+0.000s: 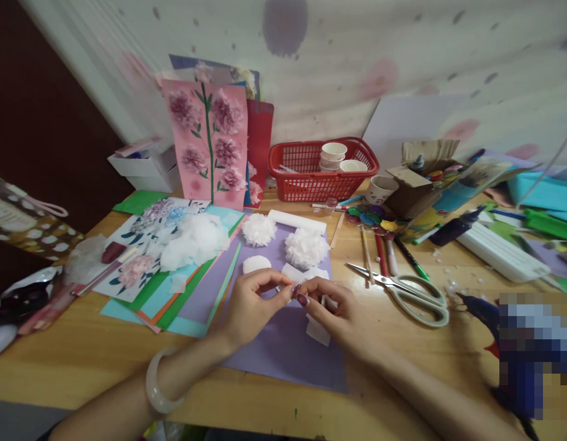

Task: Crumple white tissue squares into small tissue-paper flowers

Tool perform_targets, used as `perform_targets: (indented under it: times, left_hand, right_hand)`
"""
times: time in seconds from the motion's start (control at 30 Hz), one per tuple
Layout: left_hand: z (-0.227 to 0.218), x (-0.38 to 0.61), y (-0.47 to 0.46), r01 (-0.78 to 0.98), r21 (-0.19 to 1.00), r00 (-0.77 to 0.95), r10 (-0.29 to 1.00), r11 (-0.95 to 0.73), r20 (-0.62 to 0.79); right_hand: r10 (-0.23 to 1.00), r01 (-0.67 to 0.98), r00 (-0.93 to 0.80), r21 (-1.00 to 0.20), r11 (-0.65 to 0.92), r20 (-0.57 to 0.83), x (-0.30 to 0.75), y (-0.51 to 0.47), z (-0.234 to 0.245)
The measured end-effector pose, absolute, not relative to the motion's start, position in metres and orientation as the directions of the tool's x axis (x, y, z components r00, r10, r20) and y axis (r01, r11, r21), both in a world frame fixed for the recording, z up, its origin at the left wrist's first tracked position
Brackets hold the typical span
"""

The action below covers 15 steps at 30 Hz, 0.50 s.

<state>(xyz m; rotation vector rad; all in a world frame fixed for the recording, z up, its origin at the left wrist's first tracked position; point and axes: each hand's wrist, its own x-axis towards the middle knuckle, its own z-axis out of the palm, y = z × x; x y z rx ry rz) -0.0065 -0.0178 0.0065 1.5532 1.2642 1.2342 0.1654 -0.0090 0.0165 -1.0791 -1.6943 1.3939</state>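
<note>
My left hand (256, 303) and my right hand (334, 312) meet fingertip to fingertip over a purple sheet of paper (283, 355). Both pinch a small piece of white tissue paper, mostly covered by the fingers. A loose white strip (318, 331) lies under my right hand, and more white pieces (311, 274) sit just behind the fingers. Farther back on the sheet rest two fluffy white paper flowers (259, 229) (306, 248), a white rounded piece (256, 264) and a white roll (297, 221).
White-handled scissors (416, 300), brushes (392, 254) and a blue glue gun (483, 312) lie to the right. At the left are coloured sheets (196, 306) under white fluff (196, 239). Behind stand a red basket (322, 184) with paper cups and a pink flower picture (187, 177).
</note>
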Motion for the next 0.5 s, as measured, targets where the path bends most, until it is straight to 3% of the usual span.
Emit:
perform_targets:
  times: [0.23,0.4,0.5]
  left_hand:
    - [0.018,-0.009,-0.018,0.242,0.924,0.152,0.952,-0.297,0.266]
    - [0.020,-0.010,-0.018,0.141,0.946,0.266,0.932,-0.292,0.248]
    - [0.018,-0.009,-0.017,0.113,0.946,0.265,0.927,-0.304,0.266]
  right_hand:
    - [0.896,0.129,-0.441,-0.985,0.117,0.049,0.168,-0.009,0.013]
    - [0.910,0.025,-0.409,-0.998,-0.064,-0.069,0.172,-0.009,0.012]
    - [0.904,-0.011,-0.421,-0.996,-0.093,-0.080,0.173,-0.009,0.012]
